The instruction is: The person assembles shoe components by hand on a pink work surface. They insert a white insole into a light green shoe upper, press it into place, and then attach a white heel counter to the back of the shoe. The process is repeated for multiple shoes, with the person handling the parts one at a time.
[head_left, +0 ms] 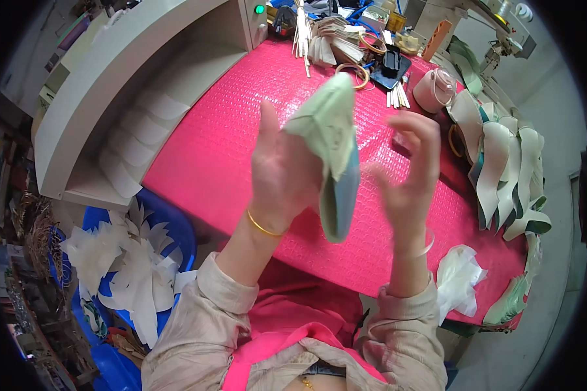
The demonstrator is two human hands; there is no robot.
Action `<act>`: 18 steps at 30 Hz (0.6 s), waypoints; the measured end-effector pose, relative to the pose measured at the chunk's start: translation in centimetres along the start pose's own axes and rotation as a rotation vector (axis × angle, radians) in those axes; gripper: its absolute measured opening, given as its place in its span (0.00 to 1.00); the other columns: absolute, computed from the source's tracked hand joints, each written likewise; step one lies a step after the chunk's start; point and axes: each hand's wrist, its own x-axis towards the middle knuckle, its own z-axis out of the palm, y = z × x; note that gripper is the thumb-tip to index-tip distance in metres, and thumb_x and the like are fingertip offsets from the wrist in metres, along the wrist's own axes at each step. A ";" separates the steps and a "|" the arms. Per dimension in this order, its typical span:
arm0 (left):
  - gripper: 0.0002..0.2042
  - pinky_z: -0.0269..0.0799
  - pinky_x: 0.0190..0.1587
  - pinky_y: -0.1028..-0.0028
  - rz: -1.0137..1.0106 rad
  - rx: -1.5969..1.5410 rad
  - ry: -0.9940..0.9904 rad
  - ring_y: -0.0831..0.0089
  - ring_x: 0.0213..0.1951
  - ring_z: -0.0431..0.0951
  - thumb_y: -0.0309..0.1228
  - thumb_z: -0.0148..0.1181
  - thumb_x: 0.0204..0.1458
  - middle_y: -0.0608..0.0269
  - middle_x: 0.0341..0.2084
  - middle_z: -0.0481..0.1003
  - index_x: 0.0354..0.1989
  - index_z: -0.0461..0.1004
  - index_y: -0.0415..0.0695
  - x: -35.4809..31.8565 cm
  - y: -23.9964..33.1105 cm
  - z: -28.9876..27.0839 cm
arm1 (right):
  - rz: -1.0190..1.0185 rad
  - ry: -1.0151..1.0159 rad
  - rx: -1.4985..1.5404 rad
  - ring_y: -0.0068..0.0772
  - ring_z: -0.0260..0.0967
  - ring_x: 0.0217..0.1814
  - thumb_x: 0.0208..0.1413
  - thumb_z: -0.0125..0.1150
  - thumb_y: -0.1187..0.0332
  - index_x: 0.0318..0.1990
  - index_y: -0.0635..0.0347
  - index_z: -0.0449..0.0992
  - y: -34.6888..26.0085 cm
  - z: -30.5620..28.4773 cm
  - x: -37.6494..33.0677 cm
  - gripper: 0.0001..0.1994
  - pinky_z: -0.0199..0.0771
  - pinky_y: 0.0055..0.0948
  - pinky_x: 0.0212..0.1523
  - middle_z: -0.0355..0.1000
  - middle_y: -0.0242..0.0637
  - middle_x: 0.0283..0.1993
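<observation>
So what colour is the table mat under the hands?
Bright pink with a bumpy texture; the mat shows best in the head view, the only one here.

Shoe upper (pixel 332 150) between hands, above table (pixel 222 150)

Top centre, on the front of the pale grey machine (pixel 137 78): a small round green indicator light (pixel 259 9). Lower right, at the near edge of the pink table (pixel 228 150): a crumpled clear plastic bag (pixel 460 277). No labels, signs or screens can be made out.
</observation>
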 end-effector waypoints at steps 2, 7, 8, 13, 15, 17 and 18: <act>0.41 0.65 0.51 0.68 0.015 0.101 0.027 0.65 0.47 0.71 0.63 0.32 0.52 0.53 0.47 0.69 0.58 0.56 0.34 1.1 -0.8 1.5 | -0.237 -0.084 -0.201 0.43 0.65 0.39 0.39 0.68 0.66 0.40 0.63 0.68 -2.2 1.3 1.5 0.20 0.65 0.37 0.43 0.66 0.43 0.38; 0.29 0.68 0.46 0.76 0.021 1.202 0.279 0.71 0.42 0.72 0.50 0.37 0.59 0.55 0.44 0.70 0.56 0.59 0.34 0.7 0.3 -0.7 | -0.418 -0.137 -0.262 0.35 0.68 0.31 0.47 0.61 0.70 0.30 0.62 0.72 -0.3 -0.4 2.2 0.06 0.69 0.31 0.37 0.70 0.36 0.26; 0.26 0.68 0.45 0.77 0.010 1.137 0.285 0.71 0.41 0.72 0.46 0.39 0.59 0.55 0.43 0.71 0.56 0.60 0.35 0.5 0.1 0.0 | -0.117 -0.149 0.069 0.32 0.68 0.31 0.49 0.60 0.70 0.30 0.62 0.72 0.2 -0.9 1.9 0.05 0.69 0.29 0.36 0.70 0.35 0.26; 0.20 0.63 0.51 0.71 0.058 0.451 0.300 0.67 0.44 0.70 0.39 0.39 0.60 0.54 0.44 0.71 0.53 0.64 0.36 -2.5 3.0 -0.2 | 0.723 0.043 1.440 0.20 0.64 0.31 0.58 0.49 0.71 0.34 0.62 0.68 5.5 -5.3 -1.1 0.05 0.68 0.19 0.42 0.66 0.31 0.29; 0.21 0.55 0.58 0.64 0.102 0.142 0.044 0.65 0.50 0.68 0.40 0.36 0.61 0.53 0.48 0.69 0.52 0.64 0.37 -3.3 6.2 2.4 | 0.576 0.303 1.416 0.22 0.62 0.34 0.61 0.44 0.70 0.32 0.62 0.65 8.9 -9.7 -3.1 0.07 0.67 0.28 0.52 0.61 0.31 0.29; 0.19 0.56 0.57 0.62 0.237 0.357 -0.053 0.66 0.49 0.68 0.39 0.35 0.61 0.55 0.50 0.68 0.52 0.63 0.39 -1.9 6.7 5.0 | 0.429 0.183 1.532 0.26 0.62 0.37 0.62 0.42 0.66 0.32 0.59 0.62 8.4 -10.3 -3.3 0.09 0.61 0.37 0.59 0.56 0.30 0.28; 0.18 0.61 0.54 0.64 0.349 0.573 -0.118 0.68 0.46 0.69 0.38 0.37 0.61 0.57 0.49 0.68 0.52 0.63 0.40 -1.4 6.5 4.2 | 0.509 0.026 1.378 0.30 0.63 0.44 0.62 0.42 0.60 0.36 0.59 0.64 6.7 -8.5 -2.5 0.12 0.55 0.40 0.61 0.62 0.32 0.33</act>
